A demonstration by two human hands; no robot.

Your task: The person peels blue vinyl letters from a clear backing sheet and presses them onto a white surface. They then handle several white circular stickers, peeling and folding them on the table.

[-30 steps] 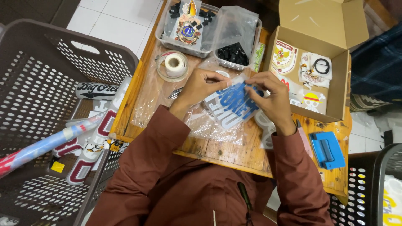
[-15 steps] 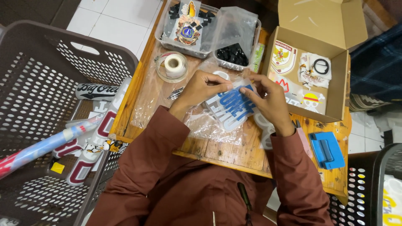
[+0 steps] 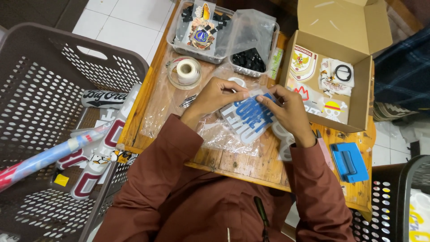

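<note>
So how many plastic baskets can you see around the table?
2: a large grey-brown basket left of the wooden table, and a dark basket at bottom right, partly cut off. More may lie out of frame.

On my wooden bench [image 3: 233,163] a roll of tape [image 3: 187,71] sits beside two clear tubs [image 3: 251,60] of black bits. An open cardboard box [image 3: 333,76] of stickers stands further right, with a blue scraper [image 3: 348,161] near it. A grey basket [image 3: 42,112] holds rolled prints at my left.

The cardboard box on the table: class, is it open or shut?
Open. The cardboard box has its flaps raised, and stickers lie visible flat inside it.
</note>
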